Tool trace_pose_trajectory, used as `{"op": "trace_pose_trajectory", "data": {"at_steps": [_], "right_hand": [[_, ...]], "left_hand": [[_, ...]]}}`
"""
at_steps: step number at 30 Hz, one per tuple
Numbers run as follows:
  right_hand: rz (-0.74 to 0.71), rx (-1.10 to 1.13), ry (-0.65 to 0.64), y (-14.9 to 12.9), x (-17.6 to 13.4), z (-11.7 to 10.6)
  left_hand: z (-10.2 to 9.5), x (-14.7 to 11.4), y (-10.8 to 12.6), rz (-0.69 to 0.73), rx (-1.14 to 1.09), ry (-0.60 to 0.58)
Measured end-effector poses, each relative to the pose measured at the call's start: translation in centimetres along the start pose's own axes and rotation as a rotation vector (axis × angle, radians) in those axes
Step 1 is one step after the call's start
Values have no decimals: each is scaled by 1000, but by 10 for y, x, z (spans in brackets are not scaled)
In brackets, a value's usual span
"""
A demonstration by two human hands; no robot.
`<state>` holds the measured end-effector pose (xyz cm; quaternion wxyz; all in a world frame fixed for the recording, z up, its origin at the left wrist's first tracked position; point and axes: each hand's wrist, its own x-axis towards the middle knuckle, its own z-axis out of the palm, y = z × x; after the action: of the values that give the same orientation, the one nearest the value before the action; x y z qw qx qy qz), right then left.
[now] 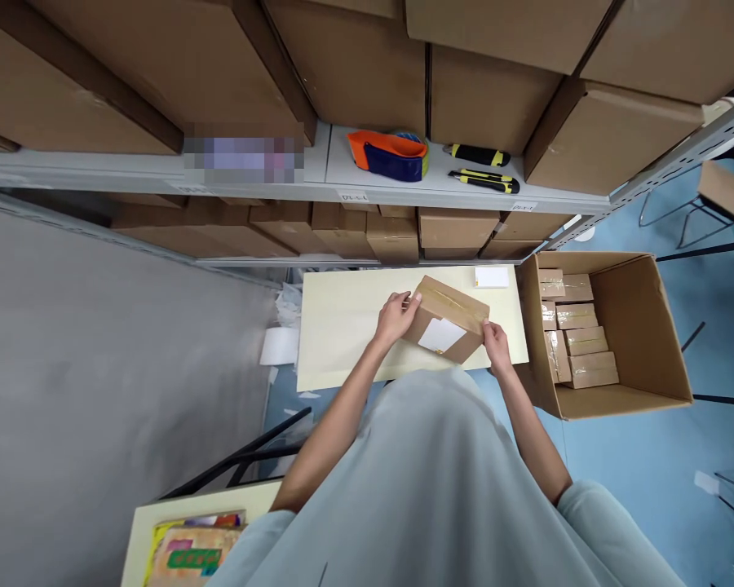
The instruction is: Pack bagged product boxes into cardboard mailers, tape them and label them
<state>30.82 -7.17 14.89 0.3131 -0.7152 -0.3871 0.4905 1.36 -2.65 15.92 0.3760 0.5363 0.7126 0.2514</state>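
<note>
A small brown cardboard box [437,333] with clear tape along its top edge is held at a slant over the cream table [336,326]. On its near side is a white label [441,334]. My left hand [396,316] grips the box's left end, thumb on the front. My right hand [495,342] closes on its right end. Behind the box, toward the table's right, lies a stack of white labels or a white card [492,277].
To the right stands a large open carton [639,326] with several small taped boxes [587,340] inside. A tape dispenser [388,155] and two utility knives [480,167] lie on the grey shelf [257,189] above, among big cartons [367,73]. Grey wall [98,367] borders the left.
</note>
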Motion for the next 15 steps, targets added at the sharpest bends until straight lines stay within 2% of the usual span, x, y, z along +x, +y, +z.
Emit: {"op": "trace_pose_trajectory", "data": {"at_steps": [3, 6, 11, 15], "right_hand": [[-135, -43, 132, -12, 0, 9], [-195, -21, 133, -15, 3, 24], [-145, -81, 181, 1, 4, 39], [-92, -253, 193, 7, 1, 39]], "left_hand": [[-2, -16, -22, -8, -81, 11], [3, -31, -46, -11, -53, -1], [16, -50, -77, 14, -145, -33], [25, -56, -81, -2, -72, -22]]}}
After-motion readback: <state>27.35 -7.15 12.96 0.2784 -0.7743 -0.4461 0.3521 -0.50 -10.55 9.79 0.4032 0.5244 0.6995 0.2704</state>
